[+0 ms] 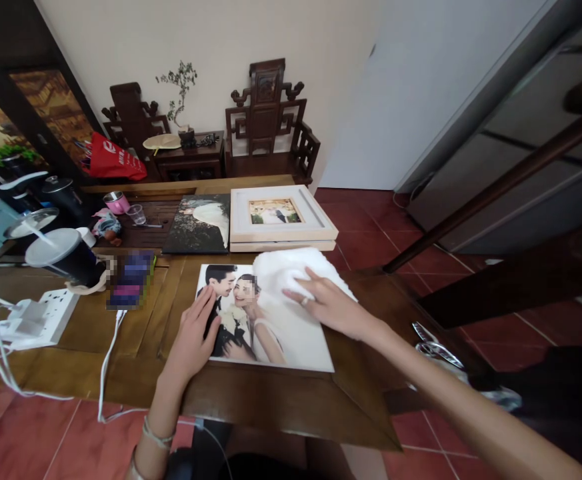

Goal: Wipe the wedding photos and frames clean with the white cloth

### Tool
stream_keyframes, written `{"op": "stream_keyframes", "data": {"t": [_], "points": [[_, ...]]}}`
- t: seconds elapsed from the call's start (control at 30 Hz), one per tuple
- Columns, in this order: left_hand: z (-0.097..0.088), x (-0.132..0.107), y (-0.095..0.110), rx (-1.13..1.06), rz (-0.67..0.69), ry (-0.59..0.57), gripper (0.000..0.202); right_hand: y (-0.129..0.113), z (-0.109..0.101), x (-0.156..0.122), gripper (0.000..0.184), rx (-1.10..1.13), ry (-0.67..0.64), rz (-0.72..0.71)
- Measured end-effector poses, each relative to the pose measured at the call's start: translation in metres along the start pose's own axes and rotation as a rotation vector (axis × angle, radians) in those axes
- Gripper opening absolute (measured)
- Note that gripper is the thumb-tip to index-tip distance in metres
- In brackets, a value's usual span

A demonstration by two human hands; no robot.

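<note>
A large photo print (271,343) of two people lies flat on the wooden table near its front edge. Resting on the print's left side is my left hand (195,333), fingers stretched out and nothing held. A white fluffy cloth (283,263) covers the print's upper right part and reaches past its edge. My right hand (331,303), with a ring on one finger, grips a bunched part of this cloth and presses it on the print. The cloth hides what lies under it.
Behind the print are a dark photo panel (198,227) and stacked white frames (281,233). To the left are a phone (131,280) on a cable, a lidded cup (68,257) with a straw and a power strip (53,320). Metal scissors (435,347) lie at right.
</note>
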State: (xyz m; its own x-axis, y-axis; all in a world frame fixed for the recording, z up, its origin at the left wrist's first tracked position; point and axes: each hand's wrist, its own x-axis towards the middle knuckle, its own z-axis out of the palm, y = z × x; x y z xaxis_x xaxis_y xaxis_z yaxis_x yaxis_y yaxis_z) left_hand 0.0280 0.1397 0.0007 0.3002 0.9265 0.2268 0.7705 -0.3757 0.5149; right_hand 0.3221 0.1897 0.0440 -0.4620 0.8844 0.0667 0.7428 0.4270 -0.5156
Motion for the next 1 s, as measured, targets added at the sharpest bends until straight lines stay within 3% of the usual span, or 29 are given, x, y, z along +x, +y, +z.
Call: {"op": "stream_keyframes", "data": {"t": [0.1, 0.17, 0.43, 0.53, 0.63, 0.9, 1.0], "points": [[0.0, 0.0, 0.0, -0.016, -0.005, 0.008, 0.051, 0.007, -0.003, 0.01, 0.028, 0.02, 0.073, 0.056], [-0.001, 0.001, 0.001, -0.025, -0.015, 0.005, 0.051, 0.001, -0.002, 0.003, 0.027, 0.025, 0.068, 0.04], [-0.001, 0.002, 0.004, -0.042, -0.028, 0.009, 0.05, -0.055, 0.012, -0.096, 0.017, 0.015, -0.142, -0.194], [-0.001, 0.002, 0.004, -0.051, -0.029, 0.005, 0.05, -0.065, 0.009, -0.11, 0.012, 0.055, -0.162, -0.204], [-0.001, 0.003, 0.004, -0.05, -0.03, 0.012, 0.05, -0.054, 0.006, -0.093, 0.019, 0.081, -0.11, -0.175], [-0.002, 0.002, 0.003, -0.061, -0.037, 0.014, 0.05, 0.0, 0.001, 0.008, 0.025, -0.052, 0.063, -0.075], [-0.002, 0.002, 0.004, -0.065, -0.04, 0.013, 0.05, 0.002, 0.0, 0.018, 0.023, -0.061, 0.075, -0.104]]}}
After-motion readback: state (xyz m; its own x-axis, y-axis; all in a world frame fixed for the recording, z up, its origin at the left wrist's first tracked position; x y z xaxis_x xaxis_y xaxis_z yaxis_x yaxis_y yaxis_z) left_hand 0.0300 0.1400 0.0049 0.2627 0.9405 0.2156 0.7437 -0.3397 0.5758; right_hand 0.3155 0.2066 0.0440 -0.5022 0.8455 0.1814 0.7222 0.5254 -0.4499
